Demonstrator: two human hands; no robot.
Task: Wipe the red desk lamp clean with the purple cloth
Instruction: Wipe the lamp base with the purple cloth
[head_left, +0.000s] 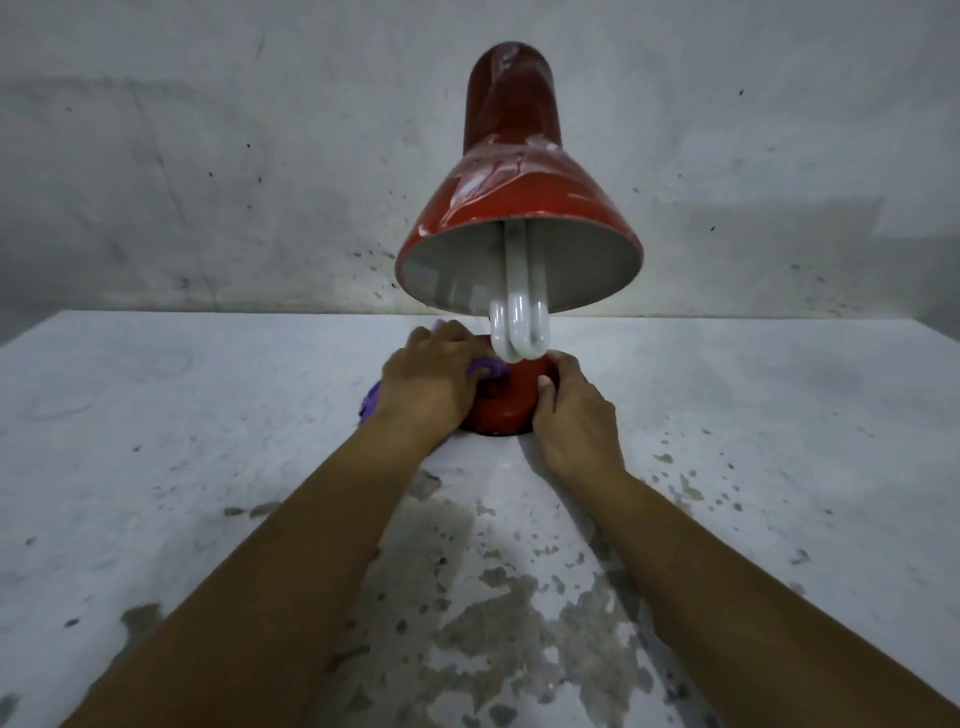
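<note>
- Dim, flat, cool lighting is seen throughout; corners are darkened
- A soft shadow is cast behind the lamp shade (519, 208) on the wall (208, 182)
- Wide-angle bending is shown at the tabletop (156, 415) edges
- Slight softness is noted overall

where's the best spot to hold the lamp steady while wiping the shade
Hold the round base, coming from the right side, as the right hand does now. It sits low and flat on the table, while the shade overhangs forward with the bulb sticking out.
</note>
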